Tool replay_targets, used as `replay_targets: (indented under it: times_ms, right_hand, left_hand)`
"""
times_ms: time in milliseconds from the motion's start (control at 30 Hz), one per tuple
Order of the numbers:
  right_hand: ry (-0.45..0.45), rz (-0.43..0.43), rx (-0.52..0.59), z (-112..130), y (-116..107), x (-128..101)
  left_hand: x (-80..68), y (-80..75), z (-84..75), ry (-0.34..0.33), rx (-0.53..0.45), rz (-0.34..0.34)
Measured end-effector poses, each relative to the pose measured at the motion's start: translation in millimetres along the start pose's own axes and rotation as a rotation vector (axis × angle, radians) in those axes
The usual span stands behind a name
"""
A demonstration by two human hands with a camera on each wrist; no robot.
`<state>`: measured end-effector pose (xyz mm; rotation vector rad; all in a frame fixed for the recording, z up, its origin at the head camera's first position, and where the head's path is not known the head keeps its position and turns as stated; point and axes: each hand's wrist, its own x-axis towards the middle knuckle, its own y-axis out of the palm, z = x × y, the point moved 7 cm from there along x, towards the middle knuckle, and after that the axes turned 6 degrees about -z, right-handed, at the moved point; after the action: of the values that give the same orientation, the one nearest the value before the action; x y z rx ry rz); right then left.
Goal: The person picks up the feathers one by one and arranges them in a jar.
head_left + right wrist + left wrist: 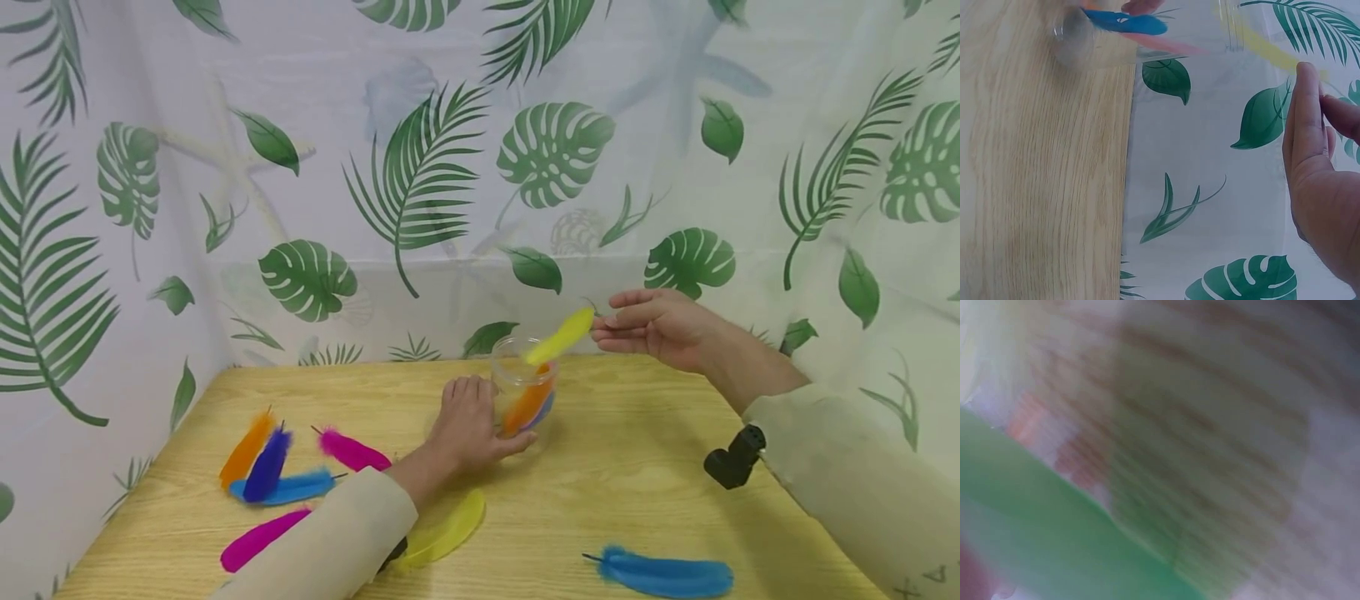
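Observation:
A clear plastic jar (pixel 523 379) stands upright on the table with an orange feather (pixel 528 404) and a blue-violet one inside. My left hand (pixel 471 421) holds the jar from its left, thumb across the front. Above the open rim, my right hand (pixel 660 327) pinches a yellow feather (pixel 564 335) by its quill end, the feather's tip down at the mouth. The right wrist view shows the jar (pixel 1110 53) with a blue feather (pixel 1129 22) through its wall, and my right hand (pixel 1322 181) at the right. Blur hides detail in the left wrist view.
On the left lie orange (pixel 246 450), dark blue (pixel 267 467), light blue (pixel 300 487) and magenta feathers (pixel 356 452). A second yellow feather (pixel 453 529) is near my left forearm, and a blue feather (pixel 663 575) at the front. A leaf-patterned curtain (pixel 450 308) backs the table.

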<state>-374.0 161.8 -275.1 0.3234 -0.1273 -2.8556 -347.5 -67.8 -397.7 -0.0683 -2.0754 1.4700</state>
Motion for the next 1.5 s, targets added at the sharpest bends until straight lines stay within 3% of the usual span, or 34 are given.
replay_targets:
  times_ms: [300,700,1067,1267,1500]
  right_hand:
    - [0.008,0.013,0.015,-3,-4,-1]
    - [0.01,-0.006,-0.058,-14,-11,-2]
    - [-0.027,0.125,-0.113,-18,23,4]
    - [-0.087,0.248,-0.045,-13,41,3]
    - [-0.092,0.183,-0.074,-15,32,4]
  left_hand:
    - [0.9,1.4,0.4,-0.003,0.034,0.013]
    - [-0.2,2.6,1.1,0.001,0.054,0.008]
    - [-1.7,3.3,0.8,-0.024,0.042,0.031]
    - [-2.1,3.6,1.2,-0.024,0.026,0.029]
    - [-1.5,1.2,2.1,-0.009,0.012,0.002]
